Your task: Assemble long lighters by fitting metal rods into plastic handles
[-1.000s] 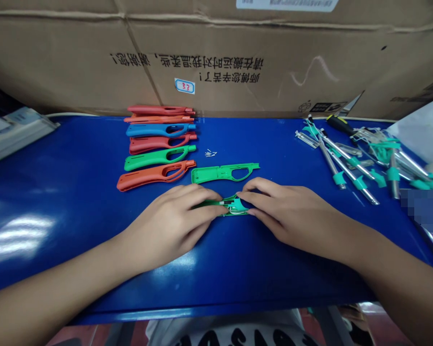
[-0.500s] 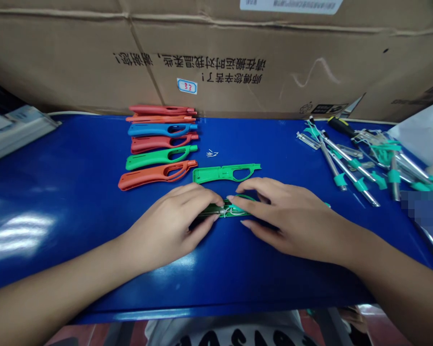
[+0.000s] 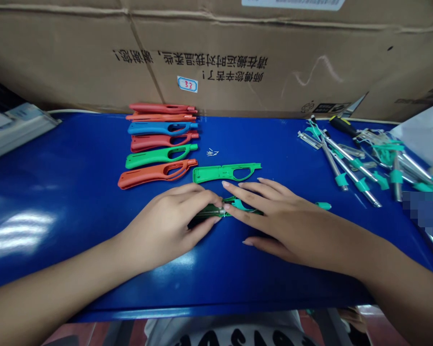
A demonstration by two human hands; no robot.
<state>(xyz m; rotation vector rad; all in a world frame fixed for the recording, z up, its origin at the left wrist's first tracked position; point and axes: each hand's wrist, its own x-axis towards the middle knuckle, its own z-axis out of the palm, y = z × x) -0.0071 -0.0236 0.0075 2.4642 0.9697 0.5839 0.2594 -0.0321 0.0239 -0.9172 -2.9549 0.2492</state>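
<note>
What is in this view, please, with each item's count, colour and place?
cardboard box: one, brown, back
sticker: one, white and blue, box front
table: one, blue, underneath
casings: six visible, red, orange, blue, green, left
half-shell: one, green, centre
pins: several, pale, beyond half-shell
rods: several, silver with teal, right
plastic pieces: several, clear, by rods
tool handle: one, black and yellow, right
device: one, whitish, left edge
sheet: one, white, right edge
tip: one, teal, right of centre
open casing: one, green, nearer than half-shell
garment: one, white, bottom edge
left hand: one, bare, pinching open casing
right hand: one, bare, over open casing
</note>
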